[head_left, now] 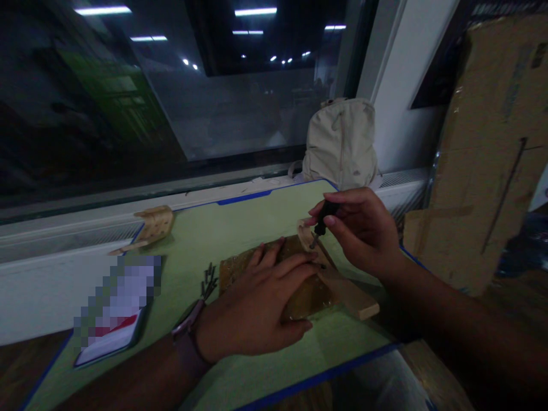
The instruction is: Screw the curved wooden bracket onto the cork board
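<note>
My right hand (363, 231) pinches the black handle of a small screwdriver (326, 217) between thumb and fingers. The screwdriver points down, and its tip meets a pale wooden piece (353, 294) with a curved end. That piece lies across a flat block wrapped in shiny brown tape (299, 302). Spread out flat, my left hand (261, 302) rests on the wrapped block, its fingertips touching the wooden piece near the screwdriver tip. Whether a screw sits under the tip is too small to tell. Several loose screws (208, 279) lie beside my left wrist.
A phone (122, 311) with a blurred screen lies at the left of the green table (205, 228). Another wooden part with holes (156, 224) sits at the table's far left edge. Behind stand a beige backpack (340, 142), a radiator (405, 185) and a large cardboard box (483, 148).
</note>
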A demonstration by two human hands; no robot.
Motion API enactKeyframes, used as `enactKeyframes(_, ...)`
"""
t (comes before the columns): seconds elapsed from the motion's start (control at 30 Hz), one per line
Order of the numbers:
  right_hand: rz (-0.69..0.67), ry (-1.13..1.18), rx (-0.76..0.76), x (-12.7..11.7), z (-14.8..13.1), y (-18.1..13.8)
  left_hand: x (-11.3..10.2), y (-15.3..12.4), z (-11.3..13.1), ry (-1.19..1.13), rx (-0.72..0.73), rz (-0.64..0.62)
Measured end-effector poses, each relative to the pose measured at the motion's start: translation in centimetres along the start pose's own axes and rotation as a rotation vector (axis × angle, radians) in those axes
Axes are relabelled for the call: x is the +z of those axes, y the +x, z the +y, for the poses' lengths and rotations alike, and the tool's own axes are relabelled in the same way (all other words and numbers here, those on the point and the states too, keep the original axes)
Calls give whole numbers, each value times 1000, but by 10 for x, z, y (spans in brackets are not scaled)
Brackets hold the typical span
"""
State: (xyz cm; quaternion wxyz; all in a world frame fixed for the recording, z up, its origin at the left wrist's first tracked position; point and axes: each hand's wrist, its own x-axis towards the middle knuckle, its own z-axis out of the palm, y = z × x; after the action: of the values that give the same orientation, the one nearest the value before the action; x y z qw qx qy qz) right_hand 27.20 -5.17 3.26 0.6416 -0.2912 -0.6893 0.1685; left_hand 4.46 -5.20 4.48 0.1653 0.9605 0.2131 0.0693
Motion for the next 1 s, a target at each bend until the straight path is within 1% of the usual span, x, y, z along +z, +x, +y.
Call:
enactKeyframes(0.13, 142, -72, -52, 2, 1, -1, 2, -1, -1, -19, 17, 38)
enactKeyframes(0.27, 192, -115, -57, 2, 0, 0, 3, -1, -3, -21, 25, 51)
enactKeyframes(0.37, 175, -117, -52, 3, 0, -1, 3, -1, -3, -4, 20, 40)
enactKeyframes(0.63, 76, -60, -62, 3, 6, -4, 1, -1, -1, 23, 25, 40)
enactKeyframes(0.8, 27, -50, -59, 2, 2, -6, 1, -1, -1, 20, 25, 29)
enactKeyframes(1.0, -6, -9, -78, 3, -3, -6, 2, -1, -3, 14, 62, 58)
